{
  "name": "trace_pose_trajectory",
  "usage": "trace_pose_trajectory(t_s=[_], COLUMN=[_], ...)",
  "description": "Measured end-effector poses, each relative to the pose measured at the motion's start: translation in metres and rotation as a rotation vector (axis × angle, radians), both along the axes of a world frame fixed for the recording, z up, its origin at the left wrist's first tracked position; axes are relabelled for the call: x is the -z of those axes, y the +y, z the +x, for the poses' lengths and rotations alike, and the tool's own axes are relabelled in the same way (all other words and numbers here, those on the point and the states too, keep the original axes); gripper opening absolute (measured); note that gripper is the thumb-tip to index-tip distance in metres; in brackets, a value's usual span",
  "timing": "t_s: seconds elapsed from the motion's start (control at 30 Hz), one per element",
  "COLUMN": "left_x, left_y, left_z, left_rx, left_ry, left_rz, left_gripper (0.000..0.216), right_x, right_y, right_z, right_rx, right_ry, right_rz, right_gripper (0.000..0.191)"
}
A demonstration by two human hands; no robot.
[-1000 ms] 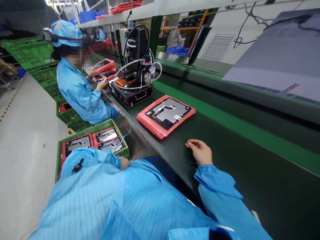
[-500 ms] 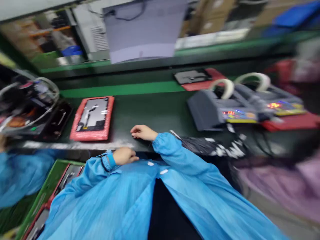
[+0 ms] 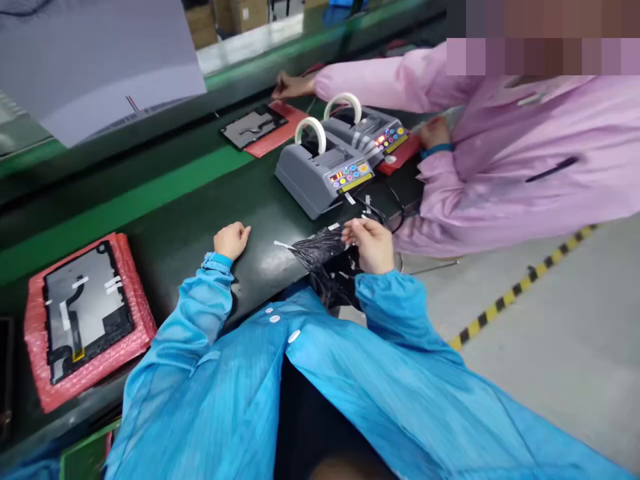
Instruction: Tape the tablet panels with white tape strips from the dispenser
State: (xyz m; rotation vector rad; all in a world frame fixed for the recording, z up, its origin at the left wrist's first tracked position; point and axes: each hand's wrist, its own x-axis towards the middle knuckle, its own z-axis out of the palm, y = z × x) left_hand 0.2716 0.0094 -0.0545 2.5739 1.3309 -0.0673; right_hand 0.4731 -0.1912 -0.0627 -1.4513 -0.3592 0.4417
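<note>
My left hand (image 3: 233, 240) rests on the dark bench top in a loose fist, its thumb out to the side, and nothing shows in it. At the bench's front edge my right hand (image 3: 371, 244) is closed, fingertips pinched together by a bundle of thin black cables (image 3: 317, 247) with white tags. Whether a cable or tag is between those fingertips I cannot make out. To the left lies a flat black-and-grey panel (image 3: 93, 303) with white tape strips, on a pink bubble-wrap pouch (image 3: 140, 313).
Two grey tape dispensers (image 3: 313, 177) with lit displays stand beyond the cables. Behind them another panel (image 3: 253, 127) lies partly on a red pouch (image 3: 280, 137). A co-worker in a pink coat (image 3: 525, 153) works close by on the right. A green crate (image 3: 87, 453) is at lower left.
My view has swung right. My right hand has moved right to the cable bundle, and my left hand has come up onto the bench top. The co-worker is now in fuller view.
</note>
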Motion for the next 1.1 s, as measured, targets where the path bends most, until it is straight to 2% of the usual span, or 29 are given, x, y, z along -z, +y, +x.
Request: trace_pose_trajectory(t_s=[0.13, 0.4, 0.63, 0.8, 0.9, 1.1], left_x=[0.006, 0.001, 0.003, 0.0, -0.004, -0.008], left_y=[0.005, 0.016, 0.023, 0.034, 0.047, 0.065], left_z=[0.002, 0.003, 0.004, 0.004, 0.01, 0.023], left_rx=[-0.035, -0.073, -0.08, -0.096, -0.094, -0.147], left_ry=[-0.018, 0.0, 0.0, -0.071, -0.071, -0.144], left_rz=[0.011, 0.003, -0.008, -0.05, -0.085, -0.362], left_gripper=[0.031, 0.029, 0.03, 0.027, 0.025, 0.036], right_x=[0.007, -0.002, 0.006, -0.001, -0.004, 0.0], right_y=[0.0, 0.032, 0.042, 0.031, 0.021, 0.018], right_z=[0.025, 0.035, 0.039, 0.027, 0.014, -0.023], right_rx=[0.135, 0.107, 0.214, 0.336, 0.248, 0.018], right_ry=[0.059, 0.145, -0.068, -0.261, -0.294, -0.32], right_rz=[-0.048, -0.14, -0.121, -0.052, -0.052, -0.038], right_gripper=[0.047, 0.041, 0.035, 0.037, 0.044, 0.048])
